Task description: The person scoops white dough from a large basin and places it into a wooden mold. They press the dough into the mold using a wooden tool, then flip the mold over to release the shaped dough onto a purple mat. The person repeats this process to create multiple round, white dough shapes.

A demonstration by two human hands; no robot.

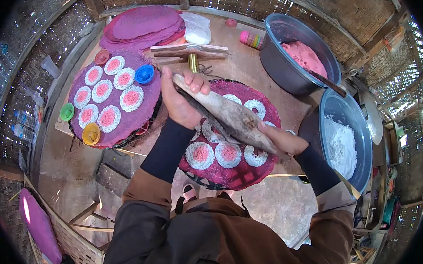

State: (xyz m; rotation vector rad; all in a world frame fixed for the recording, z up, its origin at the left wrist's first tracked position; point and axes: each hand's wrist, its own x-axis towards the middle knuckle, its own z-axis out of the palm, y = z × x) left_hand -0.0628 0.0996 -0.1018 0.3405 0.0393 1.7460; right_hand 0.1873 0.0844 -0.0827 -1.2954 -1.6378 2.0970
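Observation:
My left hand (183, 101) and my right hand (284, 140) are wrapped round the two ends of a long, worn wooden hand press (227, 111). It slants from upper left to lower right above a round magenta cloth mat (271, 104) on a dark-rimmed tray. On this mat lie several white rings of dough strands; the nearer ones, such as this dough round (200, 154), have pink centres, while one white ring (255, 157) at the right shows a partly filled middle. The press hides part of the mat and some rings. What is under the press cannot be seen.
At left, a purple mat (140, 113) bears several pink-centred rounds and small coloured cups, including a blue cup (144, 73). Behind stand another press with a brass tube (193, 63) and stacked mats (143, 26). Tubs of pink dough (305, 58) and white dough (340, 147) stand right.

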